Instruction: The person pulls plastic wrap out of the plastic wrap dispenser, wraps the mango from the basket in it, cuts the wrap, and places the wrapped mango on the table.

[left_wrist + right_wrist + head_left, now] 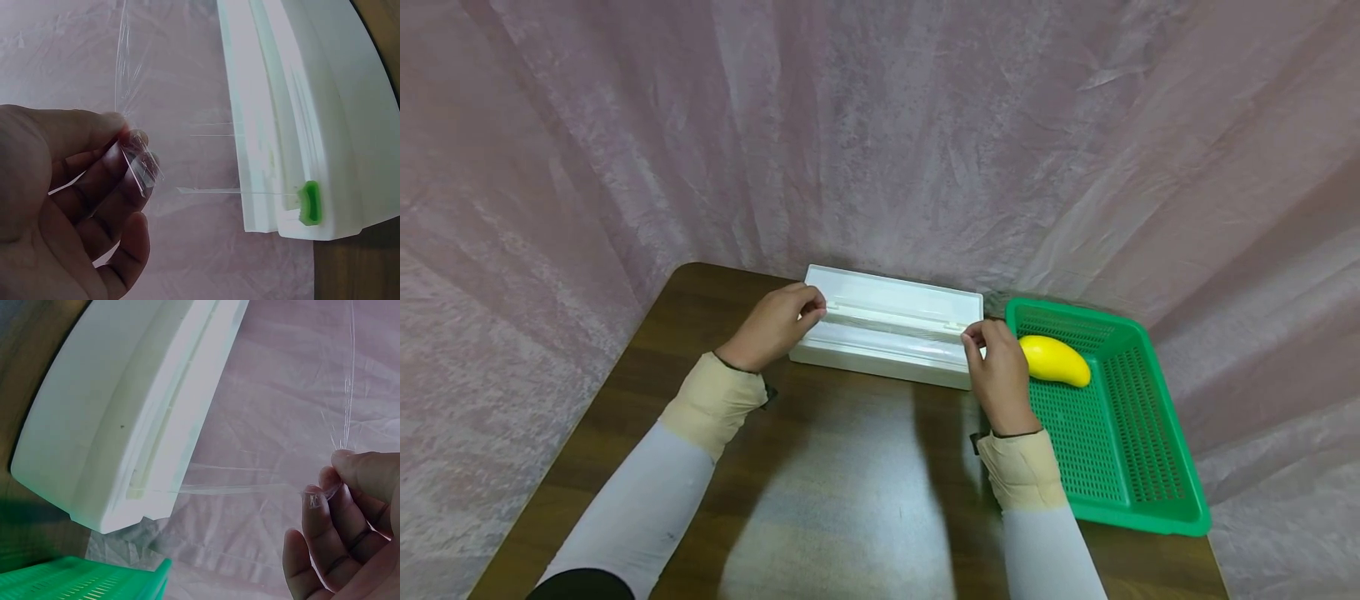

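A white cling film dispenser [880, 367] lies at the back of the table with its lid [895, 286] raised. Clear cling film [142, 164] stretches between the two hands, above the dispenser. My left hand [778, 323] pinches one corner of the film between thumb and fingers, near the dispenser's left end. My right hand [1000, 371] pinches the other corner near the right end. In the wrist views the film runs from the fingertips back toward the dispenser. A green slider [309, 203] shows at the dispenser's end in the left wrist view.
To the right of the dispenser stands a green plastic basket [1172, 442], close to my right forearm. A yellow mango-shaped fruit [1055, 361] lies inside it. Behind the brown wooden table [700, 292] hangs a pink curtain [880, 150].
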The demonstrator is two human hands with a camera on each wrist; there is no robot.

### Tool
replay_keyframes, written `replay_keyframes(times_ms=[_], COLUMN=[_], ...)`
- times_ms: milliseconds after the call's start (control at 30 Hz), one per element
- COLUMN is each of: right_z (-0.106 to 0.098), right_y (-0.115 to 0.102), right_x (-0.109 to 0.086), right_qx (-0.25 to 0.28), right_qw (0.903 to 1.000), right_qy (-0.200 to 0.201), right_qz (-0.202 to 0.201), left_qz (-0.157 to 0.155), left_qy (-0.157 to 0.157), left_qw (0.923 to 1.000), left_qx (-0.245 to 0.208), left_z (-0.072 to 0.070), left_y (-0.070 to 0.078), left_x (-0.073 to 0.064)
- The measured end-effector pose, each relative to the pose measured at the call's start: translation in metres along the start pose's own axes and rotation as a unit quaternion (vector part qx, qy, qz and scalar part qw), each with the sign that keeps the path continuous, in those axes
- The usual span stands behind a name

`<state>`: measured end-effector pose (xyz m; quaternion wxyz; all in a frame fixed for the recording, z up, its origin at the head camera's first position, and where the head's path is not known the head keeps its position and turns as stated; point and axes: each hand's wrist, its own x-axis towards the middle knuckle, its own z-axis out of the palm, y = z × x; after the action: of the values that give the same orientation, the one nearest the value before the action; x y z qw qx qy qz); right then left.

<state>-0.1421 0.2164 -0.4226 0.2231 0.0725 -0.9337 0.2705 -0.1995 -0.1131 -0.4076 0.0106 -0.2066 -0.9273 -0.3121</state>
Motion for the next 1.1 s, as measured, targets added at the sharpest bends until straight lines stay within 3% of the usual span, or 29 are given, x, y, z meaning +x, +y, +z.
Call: replay_keyframes(times_ms=[367,633,1100], right_z=[-0.009,-0.01,-0.018], right_y=[-0.003,-0.003,-0.005], right_x=[-0.007,-0.014,-0.029], right_qx=[-0.002,-0.003,0.0], right_qw=[1.0,0.9993,0.9983], right_qy=[-0.009,0.021,0.025], right_qz=[-0.002,-0.032,-0.054], left_qz=[0.021,0.034,0.05], left_qy=[0.009,0.024,0.035], left_qw=[0.9997,0.9991,0.9981], left_qx=[0.003,0.007,0.015], left_z=[-0.004,-0.005,-0.008], left_y=[0.007,0.011,0.02], left_x=[-0.011,-0.017,-0.032])
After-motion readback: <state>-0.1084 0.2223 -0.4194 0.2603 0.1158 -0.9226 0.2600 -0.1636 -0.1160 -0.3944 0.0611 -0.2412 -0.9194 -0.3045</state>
